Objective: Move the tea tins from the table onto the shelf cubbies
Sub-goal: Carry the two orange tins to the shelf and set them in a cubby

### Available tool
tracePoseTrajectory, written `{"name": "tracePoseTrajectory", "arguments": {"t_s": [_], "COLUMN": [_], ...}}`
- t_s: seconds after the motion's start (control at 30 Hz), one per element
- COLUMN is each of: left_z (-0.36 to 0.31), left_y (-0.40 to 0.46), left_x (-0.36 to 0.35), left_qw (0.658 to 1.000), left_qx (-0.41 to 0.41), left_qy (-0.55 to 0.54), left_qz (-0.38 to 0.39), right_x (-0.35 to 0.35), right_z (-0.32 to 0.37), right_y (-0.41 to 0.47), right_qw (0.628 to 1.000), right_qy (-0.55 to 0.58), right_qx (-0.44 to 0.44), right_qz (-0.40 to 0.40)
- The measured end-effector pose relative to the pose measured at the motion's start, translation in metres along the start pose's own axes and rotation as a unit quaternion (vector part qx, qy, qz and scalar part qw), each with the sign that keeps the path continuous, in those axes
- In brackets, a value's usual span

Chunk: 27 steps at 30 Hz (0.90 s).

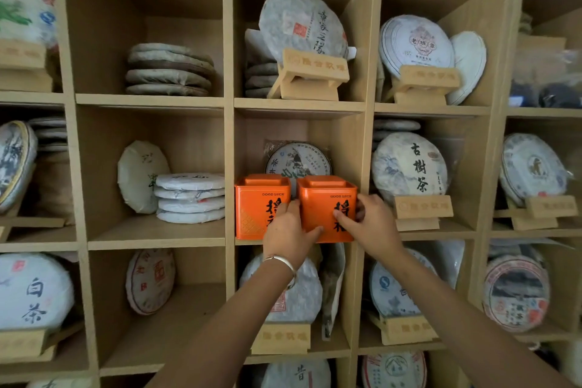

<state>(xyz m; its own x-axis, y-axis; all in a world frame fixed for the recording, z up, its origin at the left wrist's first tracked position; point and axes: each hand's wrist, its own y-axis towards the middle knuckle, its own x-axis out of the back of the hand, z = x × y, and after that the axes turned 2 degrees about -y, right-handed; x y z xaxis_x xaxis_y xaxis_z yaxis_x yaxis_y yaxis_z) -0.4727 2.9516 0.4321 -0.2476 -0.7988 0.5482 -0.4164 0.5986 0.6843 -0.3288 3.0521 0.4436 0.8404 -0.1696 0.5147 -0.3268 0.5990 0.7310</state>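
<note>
Two orange square tea tins stand side by side at the front of the middle cubby of the wooden shelf (299,105). The left tin (256,203) sits against the cubby's left wall. Both my hands hold the right tin (324,198). My left hand (288,235) grips its left side, fingers reaching into the gap between the tins and thumb on its lower front. My right hand (367,219) grips its right side with the thumb across the front. The tin's lower front edge sits at the shelf lip.
A wrapped round tea cake (299,159) leans at the back of the same cubby behind the tins. Neighbouring cubbies hold stacked tea cakes (190,197) and cakes on wooden display stands (423,209). The cubby's right wall stands close to my right hand.
</note>
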Motion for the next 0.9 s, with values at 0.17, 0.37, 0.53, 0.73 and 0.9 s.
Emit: {"name": "tracePoseTrajectory", "arguments": {"t_s": [0.17, 0.37, 0.53, 0.73, 0.9], "left_z": [0.000, 0.019, 0.036, 0.042, 0.042], "left_y": [-0.003, -0.016, -0.038, -0.048, -0.048], "left_x": [-0.003, -0.011, -0.019, -0.022, -0.028], "left_qw": [0.997, 0.979, 0.973, 0.978, 0.980], "left_qx": [-0.048, -0.168, -0.217, -0.208, -0.192], "left_qy": [0.025, 0.101, 0.062, 0.012, 0.042], "left_qz": [-0.050, -0.047, -0.043, 0.007, 0.027], "right_x": [-0.006, -0.013, -0.022, -0.027, -0.028], "right_z": [0.004, -0.007, -0.017, -0.024, -0.025], "right_y": [-0.002, -0.019, -0.051, -0.067, -0.070], "right_qw": [1.000, 0.999, 0.987, 0.969, 0.965], "right_qy": [0.012, -0.044, -0.109, -0.150, -0.183], "right_qx": [-0.017, -0.011, 0.106, 0.196, 0.187], "right_qz": [-0.009, -0.014, -0.057, -0.005, 0.013]}}
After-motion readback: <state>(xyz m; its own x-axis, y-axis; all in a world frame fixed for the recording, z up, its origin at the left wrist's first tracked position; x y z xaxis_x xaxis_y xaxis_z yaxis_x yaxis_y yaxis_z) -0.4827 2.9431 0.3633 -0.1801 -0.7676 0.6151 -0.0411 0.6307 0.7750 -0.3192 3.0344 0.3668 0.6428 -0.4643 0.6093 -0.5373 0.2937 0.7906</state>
